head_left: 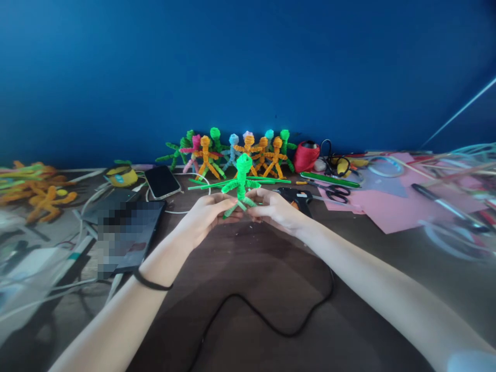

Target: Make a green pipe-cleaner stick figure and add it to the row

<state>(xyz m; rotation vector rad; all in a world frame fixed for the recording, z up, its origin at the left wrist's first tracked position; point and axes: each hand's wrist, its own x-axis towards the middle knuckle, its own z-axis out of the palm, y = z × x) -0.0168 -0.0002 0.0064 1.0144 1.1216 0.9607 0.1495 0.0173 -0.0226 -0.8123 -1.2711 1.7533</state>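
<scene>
A bright green pipe-cleaner figure [242, 182] stands upright between my two hands above the dark wooden table [251, 274]. My left hand [207, 214] pinches its lower left leg, fingers closed. My right hand [276, 209] pinches the lower right leg, fingers closed too. Both arms reach forward from the near edge. A black band circles my left wrist.
A row of several orange, green, blue and pink pipe-cleaner figures [236, 150] lines the blue wall. A phone [161, 181], a tablet [126, 235], a glue gun [296, 197] with black cord, scissors [336, 194], red spool [307, 155], pink paper [391, 206] and more orange figures [42, 199] lie around.
</scene>
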